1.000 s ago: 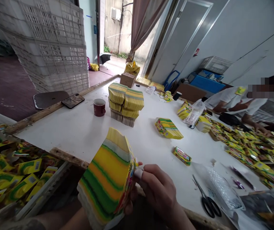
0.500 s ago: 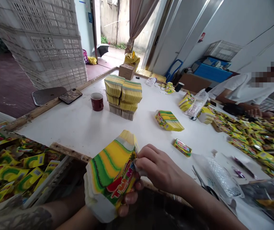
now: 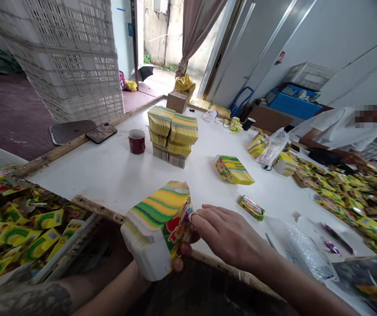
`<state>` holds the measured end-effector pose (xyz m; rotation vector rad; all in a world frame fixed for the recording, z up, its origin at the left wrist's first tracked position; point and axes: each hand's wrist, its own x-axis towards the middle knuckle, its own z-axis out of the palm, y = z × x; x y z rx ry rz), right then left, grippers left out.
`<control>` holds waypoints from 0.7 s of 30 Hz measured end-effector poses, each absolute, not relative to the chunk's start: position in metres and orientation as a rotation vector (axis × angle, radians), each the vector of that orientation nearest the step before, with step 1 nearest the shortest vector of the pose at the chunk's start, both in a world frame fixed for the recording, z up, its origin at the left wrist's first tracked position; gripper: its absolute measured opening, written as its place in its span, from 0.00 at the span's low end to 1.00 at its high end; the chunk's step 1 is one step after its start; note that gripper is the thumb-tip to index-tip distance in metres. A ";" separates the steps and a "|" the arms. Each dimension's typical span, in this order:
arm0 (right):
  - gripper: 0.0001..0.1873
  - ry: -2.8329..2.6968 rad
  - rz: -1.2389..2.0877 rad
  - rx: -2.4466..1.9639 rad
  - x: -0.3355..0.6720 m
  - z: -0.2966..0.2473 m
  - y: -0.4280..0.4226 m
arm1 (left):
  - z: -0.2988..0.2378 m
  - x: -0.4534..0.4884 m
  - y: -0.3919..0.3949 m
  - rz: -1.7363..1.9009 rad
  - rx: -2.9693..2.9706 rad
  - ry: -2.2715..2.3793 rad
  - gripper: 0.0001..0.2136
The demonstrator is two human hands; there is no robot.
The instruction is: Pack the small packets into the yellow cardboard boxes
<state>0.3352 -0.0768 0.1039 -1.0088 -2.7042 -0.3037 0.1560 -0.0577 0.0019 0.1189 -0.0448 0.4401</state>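
From the head camera, I see the left hand gripping a tilted stack of flat cartons over the near edge of the desk. The right hand presses close-set fingers against the stack's printed side; whether they pinch anything, I can't tell. Beyond stands a red mug.

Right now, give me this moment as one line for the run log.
left hand: holds carton stack | right hand: touching its lettered side | table: dark red mug beside piled cartons
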 end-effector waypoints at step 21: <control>0.10 -2.295 -0.093 -1.015 0.353 0.061 -0.071 | 0.021 0.163 -0.060 0.513 0.100 0.000 0.16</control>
